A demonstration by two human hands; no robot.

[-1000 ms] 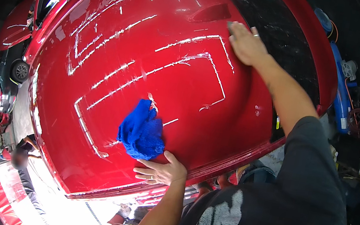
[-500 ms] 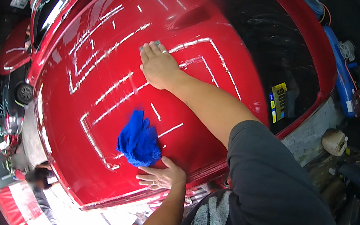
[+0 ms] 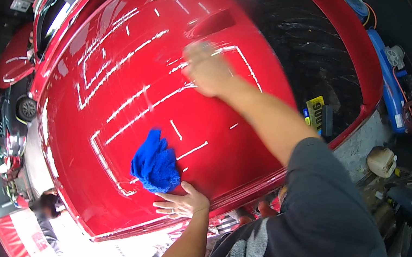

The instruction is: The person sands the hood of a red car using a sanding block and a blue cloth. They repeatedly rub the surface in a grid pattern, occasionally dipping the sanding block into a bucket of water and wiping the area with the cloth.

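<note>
Right hand (image 3: 208,68) has slid farther up the red hood (image 3: 114,85).

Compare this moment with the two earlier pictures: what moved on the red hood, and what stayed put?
The right hand, flat and empty, swept left across the red hood from its far right side, then partway back. The left hand stayed flat by the blue cloth, which stayed where it was.

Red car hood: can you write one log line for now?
left hand flat beside blue cloth | right hand blurred on red car hood
</note>
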